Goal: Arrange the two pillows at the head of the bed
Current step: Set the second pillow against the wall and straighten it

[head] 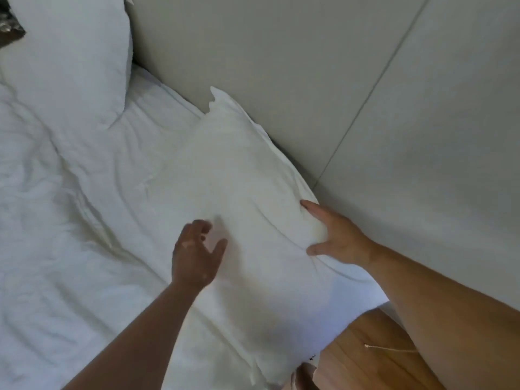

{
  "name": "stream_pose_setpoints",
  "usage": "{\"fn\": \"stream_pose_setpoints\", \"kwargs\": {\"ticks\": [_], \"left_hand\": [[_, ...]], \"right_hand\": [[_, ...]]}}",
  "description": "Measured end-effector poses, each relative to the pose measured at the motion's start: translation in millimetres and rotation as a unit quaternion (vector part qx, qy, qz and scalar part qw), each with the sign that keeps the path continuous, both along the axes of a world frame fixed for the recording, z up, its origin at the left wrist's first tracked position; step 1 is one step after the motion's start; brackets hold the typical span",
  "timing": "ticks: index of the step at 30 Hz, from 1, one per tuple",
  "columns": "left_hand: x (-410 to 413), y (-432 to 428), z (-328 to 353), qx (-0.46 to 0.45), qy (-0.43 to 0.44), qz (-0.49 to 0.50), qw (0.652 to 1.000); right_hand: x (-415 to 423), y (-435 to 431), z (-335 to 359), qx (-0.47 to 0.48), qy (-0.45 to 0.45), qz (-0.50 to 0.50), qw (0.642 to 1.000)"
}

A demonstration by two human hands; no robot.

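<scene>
A white pillow [233, 175] lies flat on the bed against the pale padded headboard [281, 66], its long side running along it. My right hand [334, 235] presses the pillow's edge next to the headboard, thumb and forefinger spread around a fold. Over the pillow's near side hovers my left hand [197, 251], fingers apart and blurred, holding nothing. A second white pillow [73, 54] leans at the far left against the headboard.
Rumpled white bedding [56, 220] covers the mattress to the left. A wooden floor [365, 358] shows past the bed's corner at the bottom right, with a thin cord lying on it. A dark patterned object [8, 26] peeks in at the top left.
</scene>
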State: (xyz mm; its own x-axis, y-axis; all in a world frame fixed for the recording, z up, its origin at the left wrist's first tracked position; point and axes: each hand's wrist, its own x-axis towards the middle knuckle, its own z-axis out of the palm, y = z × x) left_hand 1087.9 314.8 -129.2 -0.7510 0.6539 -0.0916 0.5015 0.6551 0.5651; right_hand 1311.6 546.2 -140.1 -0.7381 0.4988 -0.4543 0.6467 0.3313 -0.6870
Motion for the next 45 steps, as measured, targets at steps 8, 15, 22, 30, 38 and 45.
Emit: {"fn": "stream_pose_setpoints", "kwargs": {"ticks": [8, 15, 22, 30, 38, 45], "left_hand": [[-71.5, 229.6, 55.6, -0.309, 0.119, -0.51, 0.794], [-75.5, 255.8, 16.3, -0.436, 0.105, -0.523, 0.725], [-92.8, 231.6, 1.6, -0.396, 0.066, -0.535, 0.743], [-87.1, 202.4, 18.6, -0.36, 0.159, -0.529, 0.752], [-103.0, 156.3, 57.0, -0.304, 0.204, -0.46, 0.809], [-104.8, 180.9, 119.2, -0.286, 0.211, -0.437, 0.826]], "right_hand": [[0.6, -5.2, 6.9, 0.025, 0.009, 0.012, 1.0], [13.8, -3.9, 1.2, 0.048, -0.052, -0.057, 0.996], [12.5, -10.0, 2.0, 0.02, -0.067, -0.093, 0.993], [48.7, -31.0, 17.0, 0.038, -0.158, -0.096, 0.982], [51.6, -55.4, 43.2, 0.084, -0.111, -0.123, 0.983], [47.7, -17.3, 102.5, 0.057, -0.069, -0.141, 0.986]]}}
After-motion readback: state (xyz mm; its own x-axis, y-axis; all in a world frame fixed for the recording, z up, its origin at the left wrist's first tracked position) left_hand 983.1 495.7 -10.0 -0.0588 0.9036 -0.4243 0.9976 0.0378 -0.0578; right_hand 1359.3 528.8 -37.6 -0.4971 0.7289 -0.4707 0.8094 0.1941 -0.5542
